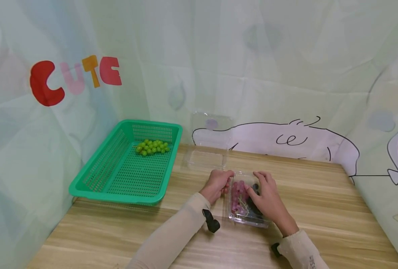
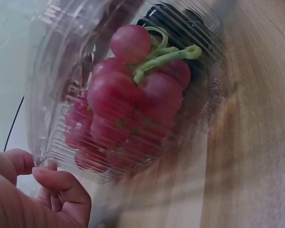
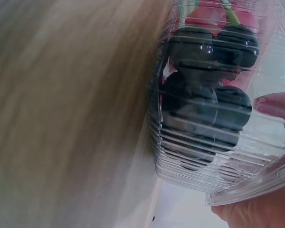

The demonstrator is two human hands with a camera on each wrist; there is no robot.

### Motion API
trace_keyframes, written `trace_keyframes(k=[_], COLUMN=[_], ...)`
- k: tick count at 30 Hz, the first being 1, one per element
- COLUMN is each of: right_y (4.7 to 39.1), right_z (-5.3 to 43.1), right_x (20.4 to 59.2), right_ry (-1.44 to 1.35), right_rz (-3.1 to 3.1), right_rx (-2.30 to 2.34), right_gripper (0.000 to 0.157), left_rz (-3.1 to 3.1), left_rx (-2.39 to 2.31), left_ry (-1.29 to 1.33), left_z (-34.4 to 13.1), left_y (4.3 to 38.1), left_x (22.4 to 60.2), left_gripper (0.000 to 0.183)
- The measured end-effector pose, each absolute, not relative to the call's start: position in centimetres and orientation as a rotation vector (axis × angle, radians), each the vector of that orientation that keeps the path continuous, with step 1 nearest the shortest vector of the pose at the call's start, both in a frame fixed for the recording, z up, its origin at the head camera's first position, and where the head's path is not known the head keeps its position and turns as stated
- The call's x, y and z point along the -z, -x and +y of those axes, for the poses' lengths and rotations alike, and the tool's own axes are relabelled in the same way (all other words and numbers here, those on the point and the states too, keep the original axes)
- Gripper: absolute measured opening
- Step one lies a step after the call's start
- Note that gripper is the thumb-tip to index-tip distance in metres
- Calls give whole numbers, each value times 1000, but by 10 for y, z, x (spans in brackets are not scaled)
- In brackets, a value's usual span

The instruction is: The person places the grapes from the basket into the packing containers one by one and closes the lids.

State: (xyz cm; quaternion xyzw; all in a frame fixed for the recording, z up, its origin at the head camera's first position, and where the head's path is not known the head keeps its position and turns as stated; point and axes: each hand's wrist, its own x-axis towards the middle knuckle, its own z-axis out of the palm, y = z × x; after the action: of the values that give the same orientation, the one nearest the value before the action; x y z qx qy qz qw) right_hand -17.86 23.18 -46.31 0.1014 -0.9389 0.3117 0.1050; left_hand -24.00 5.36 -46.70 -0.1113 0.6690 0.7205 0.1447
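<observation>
A clear plastic box (image 1: pixel 249 223) stands on the wooden table, holding red grapes (image 1: pixel 238 192) on its left side and dark grapes (image 3: pixel 194 99) on its right. My left hand (image 1: pixel 216 185) pinches the box's far left corner between thumb and curled fingers; those fingers (image 2: pixel 61 187) show up close in the left wrist view. Over the right side of the box, my right hand (image 1: pixel 269 198) grips the far rim with bent fingers. Its thumb reaches in above the dark grapes, which the hand partly hides. A green stem (image 2: pixel 168 59) lies on top of the red bunch.
At the left stands a green perforated basket (image 1: pixel 125 183), a bunch of green grapes (image 1: pixel 152 147) in its far end. Behind the box, another clear plastic container (image 1: pixel 207 158) stands with its lid raised against the printed curtain (image 1: pixel 286 74). Wooden tabletop (image 1: pixel 320 209) extends to the right.
</observation>
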Motion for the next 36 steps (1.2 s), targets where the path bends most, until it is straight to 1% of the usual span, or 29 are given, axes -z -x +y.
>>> trace_keyframes(k=[11,19,36], right_y=[178,178,178], right_z=[231,232,231], right_x=[464,465,463], right_ry=[-285,-293,-280], right_rz=[-2779,-2772,-2783], right_rx=[-925,-907,-910], right_gripper=[66,66,67], left_rz=[1949,1964,1969], left_rx=[-2083,-2067,-2057], left_ry=[317,307,310], left_z=[55,55,54], left_y=[240,242,243], left_x=[468,469,470], left_gripper=[23,29,28])
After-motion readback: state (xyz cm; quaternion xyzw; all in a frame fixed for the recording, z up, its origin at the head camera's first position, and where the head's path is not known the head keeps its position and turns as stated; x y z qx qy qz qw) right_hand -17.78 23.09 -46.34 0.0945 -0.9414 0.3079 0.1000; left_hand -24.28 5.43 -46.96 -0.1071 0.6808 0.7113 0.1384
